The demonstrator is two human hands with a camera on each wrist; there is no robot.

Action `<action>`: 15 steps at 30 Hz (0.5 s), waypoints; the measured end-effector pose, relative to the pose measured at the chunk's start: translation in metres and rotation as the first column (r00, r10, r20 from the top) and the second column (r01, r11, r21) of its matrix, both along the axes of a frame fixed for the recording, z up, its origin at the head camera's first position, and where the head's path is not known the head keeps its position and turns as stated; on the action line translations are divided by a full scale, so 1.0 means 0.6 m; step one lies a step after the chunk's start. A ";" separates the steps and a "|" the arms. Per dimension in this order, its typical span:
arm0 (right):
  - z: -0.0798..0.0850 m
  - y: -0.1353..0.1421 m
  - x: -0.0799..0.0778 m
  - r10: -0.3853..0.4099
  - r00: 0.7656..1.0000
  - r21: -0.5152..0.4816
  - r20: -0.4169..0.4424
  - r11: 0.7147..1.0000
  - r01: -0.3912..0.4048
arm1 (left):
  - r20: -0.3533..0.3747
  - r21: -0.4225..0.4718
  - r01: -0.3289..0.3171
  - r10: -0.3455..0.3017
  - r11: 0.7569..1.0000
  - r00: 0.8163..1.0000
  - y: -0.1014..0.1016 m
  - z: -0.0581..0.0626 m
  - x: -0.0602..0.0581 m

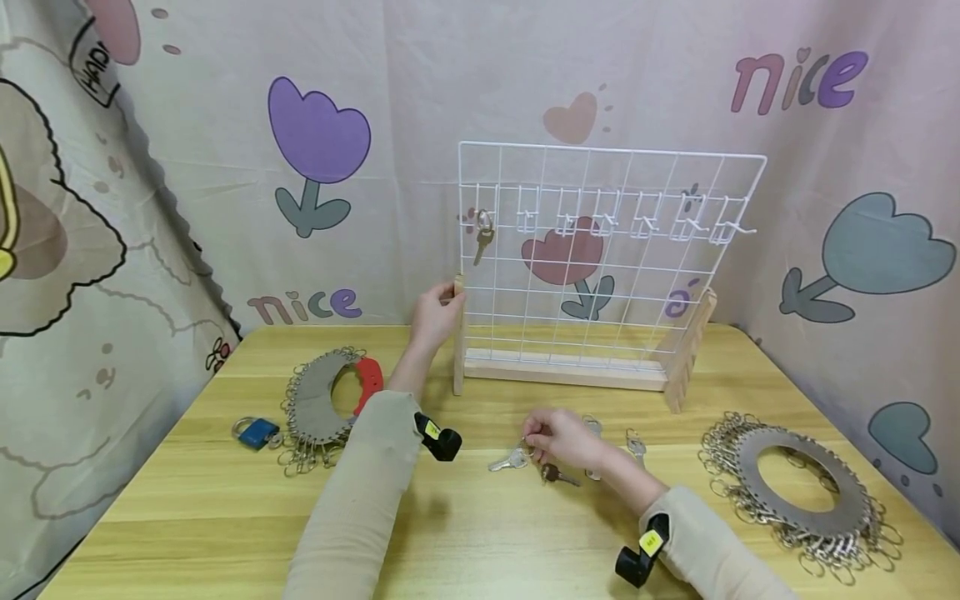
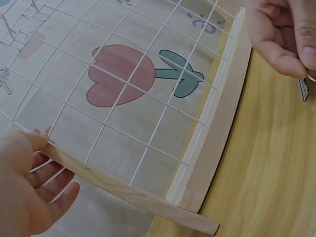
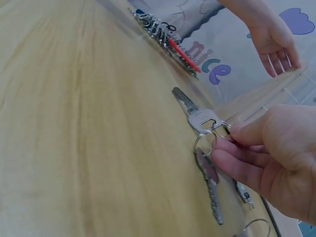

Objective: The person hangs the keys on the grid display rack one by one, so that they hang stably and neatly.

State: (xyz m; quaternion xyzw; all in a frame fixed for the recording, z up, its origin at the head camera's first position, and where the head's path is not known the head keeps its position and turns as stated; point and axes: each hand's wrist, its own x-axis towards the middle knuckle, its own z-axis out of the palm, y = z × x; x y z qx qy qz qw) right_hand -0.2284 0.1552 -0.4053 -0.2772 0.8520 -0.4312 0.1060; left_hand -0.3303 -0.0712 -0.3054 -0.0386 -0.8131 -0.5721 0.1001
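Note:
My left hand (image 1: 437, 317) is at the top of the left wooden post (image 1: 459, 333) of a white wire rack (image 1: 592, 153). In the left wrist view the thumb lies on the post's end, with the fingers (image 2: 52, 185) behind it. My right hand (image 1: 566, 437) pinches the ring of a silver key (image 3: 202, 118) between thumb and fingertips, low over the table. Beside that hand lies a dark brown key (image 1: 555, 474) with its own ring. From the leftmost hook of the rack hangs a bronze-coloured key (image 1: 484, 237).
More silver keys (image 1: 636, 446) lie just right of my right hand. A grey disc (image 1: 757, 467) ringed with key rings lies at the right. Another disc (image 1: 311, 400), with a red section, and a blue padlock (image 1: 257, 432) lie at the left. Several hooks (image 1: 645, 223) line the rack.

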 end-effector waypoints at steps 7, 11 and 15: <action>0.018 0.005 -0.007 -0.016 1.000 -0.068 0.015 0.998 0.017 | -0.007 -0.001 0.003 -0.003 1.000 1.000 0.000 -0.002 -0.001; 0.032 0.009 -0.013 -0.025 1.000 -0.074 0.003 0.997 0.025 | -0.003 0.011 0.001 -0.001 1.000 1.000 0.000 -0.002 -0.001; 0.049 0.013 -0.020 -0.016 0.998 -0.090 -0.054 0.996 0.011 | -0.005 0.003 -0.004 0.004 1.000 1.000 0.000 -0.002 -0.002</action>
